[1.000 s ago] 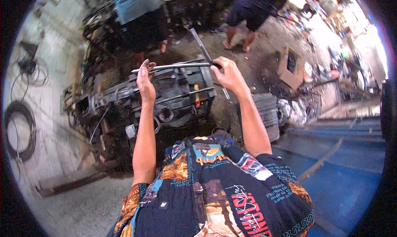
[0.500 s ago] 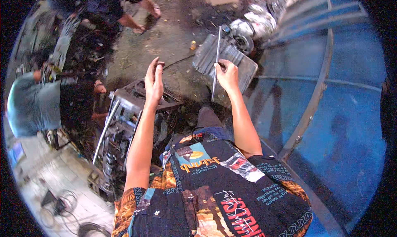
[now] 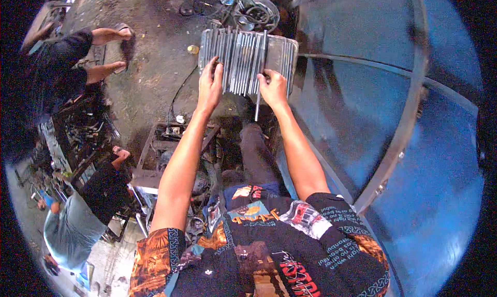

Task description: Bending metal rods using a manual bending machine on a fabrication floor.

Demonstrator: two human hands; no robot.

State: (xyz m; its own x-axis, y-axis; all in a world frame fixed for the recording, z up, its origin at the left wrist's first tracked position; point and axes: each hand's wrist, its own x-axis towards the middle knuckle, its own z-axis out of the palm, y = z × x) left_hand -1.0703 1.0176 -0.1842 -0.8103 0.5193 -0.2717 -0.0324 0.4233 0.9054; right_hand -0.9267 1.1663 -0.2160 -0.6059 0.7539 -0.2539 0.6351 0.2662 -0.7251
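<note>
My right hand pinches a long thin metal rod between thumb and fingers. The rod points away from me, and its near end sticks out past the row of other rods. Several similar grey metal rods lie side by side on a flat, worn board with rounded corners. Over the left part of that row is my left hand, fingers stretched forward and thumb apart, with nothing seen in it. Whether its fingertips touch the rods I cannot tell.
A blue metal panel with a curved frame bar rises on my right. Coiled black cable lies beyond the board. A dark metal frame stands below my left forearm. Two people work at left; one wears a grey-green shirt.
My view has swung right. The right hand has brought its rod over the board among the other rods, and the left hand has come from beside the board to above the row.
</note>
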